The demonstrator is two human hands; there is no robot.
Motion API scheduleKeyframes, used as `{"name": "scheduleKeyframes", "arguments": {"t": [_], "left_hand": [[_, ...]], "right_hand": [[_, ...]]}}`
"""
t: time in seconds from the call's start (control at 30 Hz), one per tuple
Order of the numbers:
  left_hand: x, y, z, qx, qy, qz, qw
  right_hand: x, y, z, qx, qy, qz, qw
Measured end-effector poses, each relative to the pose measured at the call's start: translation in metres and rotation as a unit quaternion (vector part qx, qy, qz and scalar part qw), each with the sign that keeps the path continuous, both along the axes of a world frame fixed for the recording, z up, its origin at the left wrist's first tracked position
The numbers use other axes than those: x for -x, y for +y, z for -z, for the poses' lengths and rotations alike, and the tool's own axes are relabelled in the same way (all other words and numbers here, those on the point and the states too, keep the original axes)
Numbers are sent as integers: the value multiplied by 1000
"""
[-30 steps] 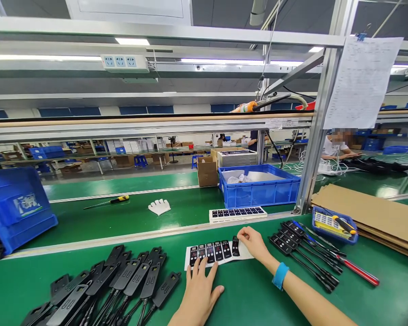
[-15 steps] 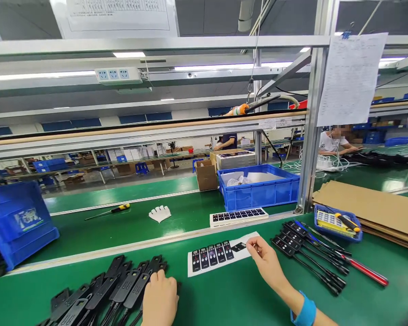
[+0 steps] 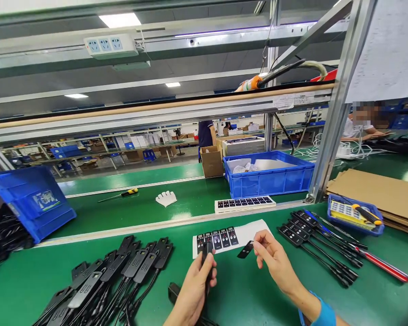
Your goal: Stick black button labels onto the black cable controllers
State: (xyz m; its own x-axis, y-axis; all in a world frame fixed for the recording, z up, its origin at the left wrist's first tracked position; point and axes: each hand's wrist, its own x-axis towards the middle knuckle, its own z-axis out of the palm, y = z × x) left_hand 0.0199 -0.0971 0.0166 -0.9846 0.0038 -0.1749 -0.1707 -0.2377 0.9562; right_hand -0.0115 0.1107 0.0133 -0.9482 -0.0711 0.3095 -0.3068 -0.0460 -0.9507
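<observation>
My left hand [image 3: 194, 281] is closed around a black cabled controller [image 3: 207, 259], held upright over the left end of the white label sheet [image 3: 253, 230]. Between thumb and fingertips, my right hand [image 3: 275, 260] pinches a black label sticker [image 3: 246, 250], off the sheet and tilted. Several black labels with printed buttons [image 3: 224, 238] are on the sheet's left part. To the left lies a pile of black controllers [image 3: 136, 262] with cables. Another dark piece [image 3: 173, 292] rests beside my left wrist. Right of my right hand, several controllers with printed faces [image 3: 297, 227] lie in a row.
Behind the sheet sits a label stack [image 3: 245, 204], with a blue crate [image 3: 270, 174] beyond. A white glove [image 3: 166, 198] and a screwdriver [image 3: 120, 194] lie further back. At right are a red screwdriver [image 3: 382, 263], a small blue tray [image 3: 355, 215] and cardboard sheets [image 3: 377, 190].
My left hand has moved right from the pile and now holds a controller. My right hand has lifted a label off the sheet. The head view has shifted.
</observation>
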Motion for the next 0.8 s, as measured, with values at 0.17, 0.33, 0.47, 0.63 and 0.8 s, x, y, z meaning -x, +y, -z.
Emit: {"name": "scheduleKeyframes", "arguments": {"t": [0.17,0.33,0.47,0.63,0.8], "left_hand": [[-11,19,13,-96,-38,89,991],[-19,25,16,-78,-42,152,984],[-22,27,10,-122,-71,141,980],[-23,28,6,-233,-81,143,958],[-26,26,5,-154,-76,157,973]], "right_hand": [[-8,-3,-1,-9,-23,-30,999],[-15,-7,0,-18,-48,-45,998],[-17,-7,-2,-17,-56,-30,998],[-16,-7,-6,-14,-63,-21,998],[-19,-11,-5,-34,-88,-28,995]]}}
